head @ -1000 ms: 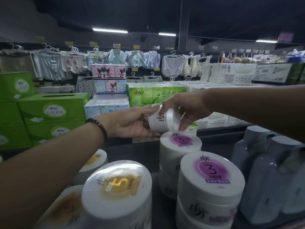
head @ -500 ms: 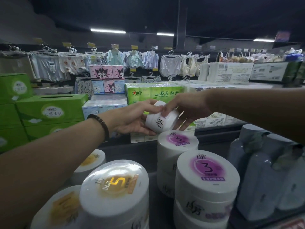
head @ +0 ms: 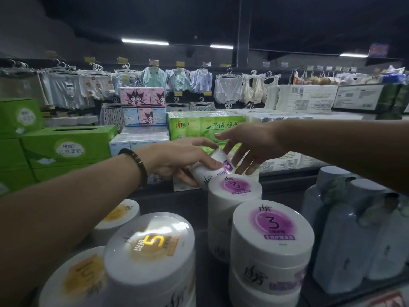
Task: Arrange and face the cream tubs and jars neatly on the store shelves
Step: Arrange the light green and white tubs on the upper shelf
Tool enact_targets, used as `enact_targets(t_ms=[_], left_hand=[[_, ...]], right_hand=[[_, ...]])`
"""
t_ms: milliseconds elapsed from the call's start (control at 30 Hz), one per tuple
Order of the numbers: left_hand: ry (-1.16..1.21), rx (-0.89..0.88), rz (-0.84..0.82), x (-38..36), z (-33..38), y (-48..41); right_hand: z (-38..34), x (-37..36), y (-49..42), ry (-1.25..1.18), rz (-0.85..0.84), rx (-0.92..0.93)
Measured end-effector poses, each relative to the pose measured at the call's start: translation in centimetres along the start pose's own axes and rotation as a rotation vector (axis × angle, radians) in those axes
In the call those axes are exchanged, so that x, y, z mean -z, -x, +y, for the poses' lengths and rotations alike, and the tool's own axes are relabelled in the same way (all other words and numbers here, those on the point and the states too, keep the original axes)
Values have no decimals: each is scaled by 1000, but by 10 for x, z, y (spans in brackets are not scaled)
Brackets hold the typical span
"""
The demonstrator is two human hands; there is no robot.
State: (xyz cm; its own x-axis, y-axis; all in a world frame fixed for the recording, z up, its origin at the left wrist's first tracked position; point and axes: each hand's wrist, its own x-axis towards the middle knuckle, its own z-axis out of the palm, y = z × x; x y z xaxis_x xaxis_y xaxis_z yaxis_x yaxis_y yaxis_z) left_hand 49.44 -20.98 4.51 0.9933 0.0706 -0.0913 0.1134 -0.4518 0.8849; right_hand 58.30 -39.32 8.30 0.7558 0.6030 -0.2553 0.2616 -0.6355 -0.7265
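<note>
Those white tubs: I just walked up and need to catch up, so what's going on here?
A person is tidying tubs on a store shelf. The left hand grips a small purple-lidded tub, tilted, just above the rear stack of purple 3 tubs. The right hand hovers beside its lid, fingers straight; contact is unclear. Yellow 5 tubs stand front left.

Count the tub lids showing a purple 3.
3: one on the tilted tub that the left hand holds, one atop the rear stack, one atop the front stack. Tubs stacked beneath hide their lids.
</note>
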Motion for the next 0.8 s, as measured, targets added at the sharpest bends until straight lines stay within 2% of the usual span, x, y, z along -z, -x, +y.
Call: enact_targets(t_ms=[367,800], left_hand=[[-245,60,43,-17,5,2],[-250,65,-6,-27,-4,-1]], right_hand=[[8,-13,-4,-38,-53,-30],[-2,-25,9,-105,-153,-132]])
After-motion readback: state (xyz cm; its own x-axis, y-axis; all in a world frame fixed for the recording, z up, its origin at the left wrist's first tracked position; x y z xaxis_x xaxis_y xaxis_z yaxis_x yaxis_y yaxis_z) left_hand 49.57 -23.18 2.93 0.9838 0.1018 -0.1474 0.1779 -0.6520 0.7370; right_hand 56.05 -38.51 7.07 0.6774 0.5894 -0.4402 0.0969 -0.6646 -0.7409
